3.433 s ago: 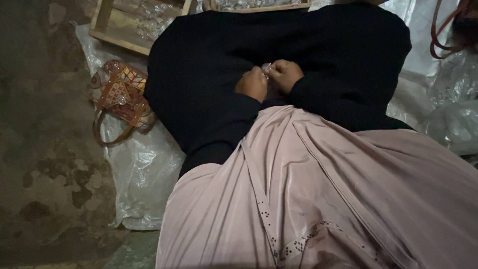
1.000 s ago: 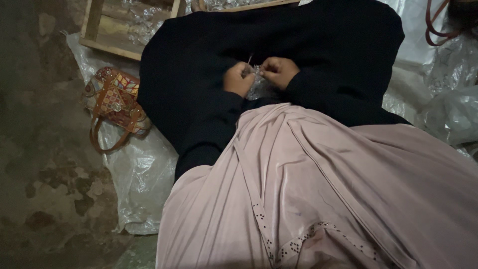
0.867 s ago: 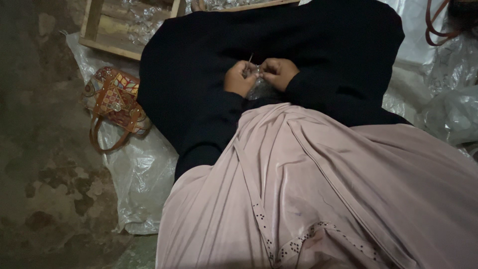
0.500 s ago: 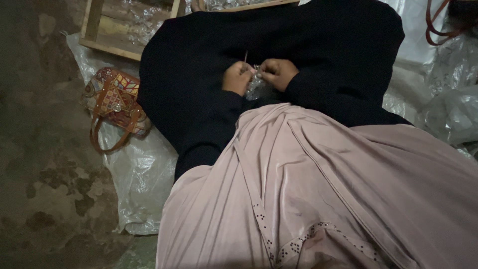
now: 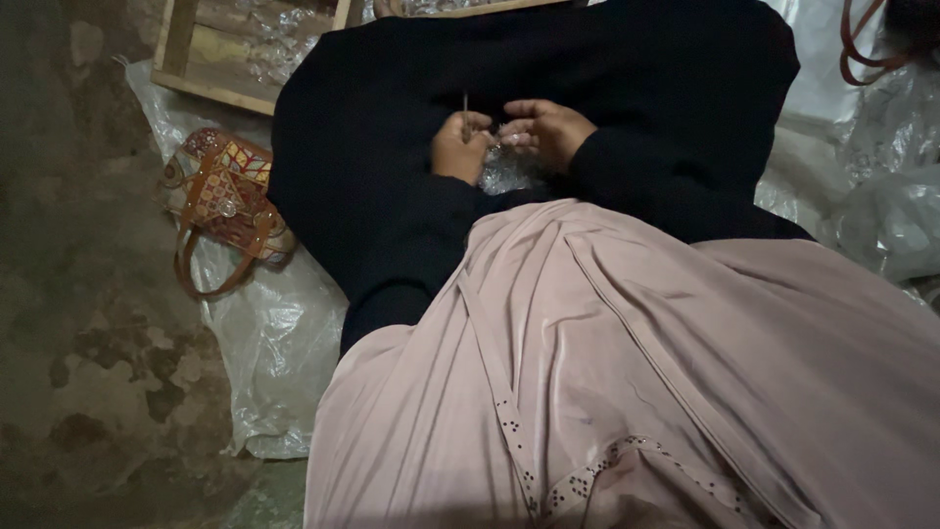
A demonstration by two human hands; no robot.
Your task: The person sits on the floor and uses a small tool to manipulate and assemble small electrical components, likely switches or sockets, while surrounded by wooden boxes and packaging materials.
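Both hands met over the lap: left hand [image 5: 460, 147] pinched a thin needle [image 5: 465, 101] upright; right hand [image 5: 548, 127], at 3 o'clock, curled around small clear beads [image 5: 504, 167]. Progress unclear.

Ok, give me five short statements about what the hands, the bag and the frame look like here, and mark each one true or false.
1. The left hand pinches a thin needle that points upward. True.
2. The right hand rests flat on the floor. False: it is raised close beside the left hand, over the black cloth.
3. A patterned handbag lies on the plastic sheet to the left of the black cloth. True.
4. The wooden frame lies on the pink cloth. False: it lies at the upper left, beyond the handbag.
5. The hands are far apart. False: their fingers nearly meet over small shiny bits.
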